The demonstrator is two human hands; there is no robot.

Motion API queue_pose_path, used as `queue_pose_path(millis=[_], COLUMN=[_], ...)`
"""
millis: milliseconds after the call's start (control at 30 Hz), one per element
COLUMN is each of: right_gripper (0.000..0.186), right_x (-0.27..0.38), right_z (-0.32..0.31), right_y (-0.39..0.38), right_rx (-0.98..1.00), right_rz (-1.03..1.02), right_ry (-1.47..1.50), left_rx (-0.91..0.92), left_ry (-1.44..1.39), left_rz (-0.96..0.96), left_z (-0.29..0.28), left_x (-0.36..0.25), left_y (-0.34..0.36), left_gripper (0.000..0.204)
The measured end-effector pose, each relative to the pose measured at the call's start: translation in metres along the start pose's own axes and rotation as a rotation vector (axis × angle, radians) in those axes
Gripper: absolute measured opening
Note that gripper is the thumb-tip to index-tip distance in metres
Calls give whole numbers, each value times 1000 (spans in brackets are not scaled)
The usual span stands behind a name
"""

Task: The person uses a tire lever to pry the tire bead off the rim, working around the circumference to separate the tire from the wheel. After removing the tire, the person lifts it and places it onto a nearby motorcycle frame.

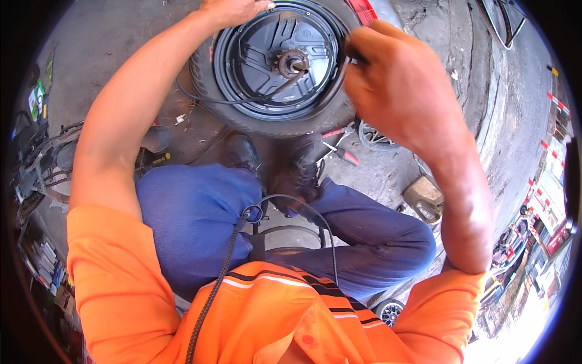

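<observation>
A wheel with a black hub motor (254, 67) and tyre (209, 91) lies on the ground in front of my feet. A sprocket (290, 62) sits at its centre, and a black cable (242, 100) runs from the axle out over the tyre. My left hand (230, 9) is at the wheel's far left edge, thumb by the rim; the frame's top cuts off its other fingers. Over the tyre's right side, my right hand (394, 70) is closed in a fist, blurred by motion. A small dark piece shows at its fingers, too smeared to name.
Red-handled pliers (336, 131) and a red-and-black screwdriver (347, 156) lie near my shoes, by a spoked round part (376, 136). A dirty plastic canister (424, 197) stands at the right. Bike parts (48, 164) crowd the left. A red object (362, 11) touches the tyre's far right.
</observation>
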State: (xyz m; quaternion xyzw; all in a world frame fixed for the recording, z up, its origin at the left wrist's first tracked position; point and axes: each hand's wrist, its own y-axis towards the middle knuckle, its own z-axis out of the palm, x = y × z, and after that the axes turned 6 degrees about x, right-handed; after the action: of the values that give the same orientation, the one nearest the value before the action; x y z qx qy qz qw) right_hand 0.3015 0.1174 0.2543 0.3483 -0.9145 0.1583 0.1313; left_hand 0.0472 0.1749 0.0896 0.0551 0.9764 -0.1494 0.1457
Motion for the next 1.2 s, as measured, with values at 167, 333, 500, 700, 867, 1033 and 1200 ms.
queue_pose_path(millis=[167,333,500,700,867,1033,1200], right_gripper=[10,12,27,27,21,46,95], right_x=[64,121,134,105,53,27,9], right_z=[60,120,161,184,186,188,182], right_y=[20,10,8,3,-10,28,50], right_rx=[-57,-126,-56,-27,-525,-531,-241], right_rz=[20,182,249,49,353,756,1135], right_ry=[-131,-104,8,423,685,495,731], left_rx=[-89,-89,-236,102,455,-30,-116], left_ry=[-71,-40,-47,-629,-1095,-516,-188], left_rz=[-95,-177,-167,-2,-361,27,241], left_z=[15,20,25,38,46,43,39], left_x=[15,10,9,-10,-28,-12,6], left_y=[-40,-74,-96,-133,-168,-163,-151], left_gripper=[80,83,72,43,57,39,37])
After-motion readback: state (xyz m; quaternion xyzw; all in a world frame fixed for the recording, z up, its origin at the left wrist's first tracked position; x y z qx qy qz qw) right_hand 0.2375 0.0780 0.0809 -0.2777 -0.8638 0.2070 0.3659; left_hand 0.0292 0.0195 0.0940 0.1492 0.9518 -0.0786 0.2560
